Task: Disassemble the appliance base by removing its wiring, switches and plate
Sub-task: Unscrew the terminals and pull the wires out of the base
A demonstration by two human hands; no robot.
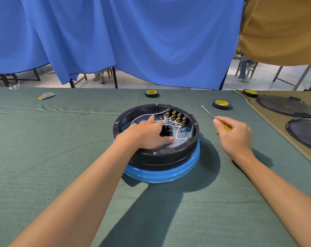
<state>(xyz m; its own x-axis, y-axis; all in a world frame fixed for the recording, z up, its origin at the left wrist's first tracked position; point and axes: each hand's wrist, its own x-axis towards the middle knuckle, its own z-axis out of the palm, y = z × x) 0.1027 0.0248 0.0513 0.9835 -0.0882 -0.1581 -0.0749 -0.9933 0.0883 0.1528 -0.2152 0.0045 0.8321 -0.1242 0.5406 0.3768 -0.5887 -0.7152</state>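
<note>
Currently resting flat left hand (147, 133) inside appliance base (160, 160) beside switches (176, 116), pinching screwdriver (207, 111) in right hand (235, 135) right of them, shaft pointing away.

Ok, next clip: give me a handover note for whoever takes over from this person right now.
Left hand: open, resting inside the appliance base, next to the white wires.
Right hand: grips a yellow-handled screwdriver, held to the right of the base, tip pointing away.
The base sits open side up on the green cloth, with the switch block at its far wall.
Done: the inside is exposed.
Left: wires, switches and plate are all still in.
</note>
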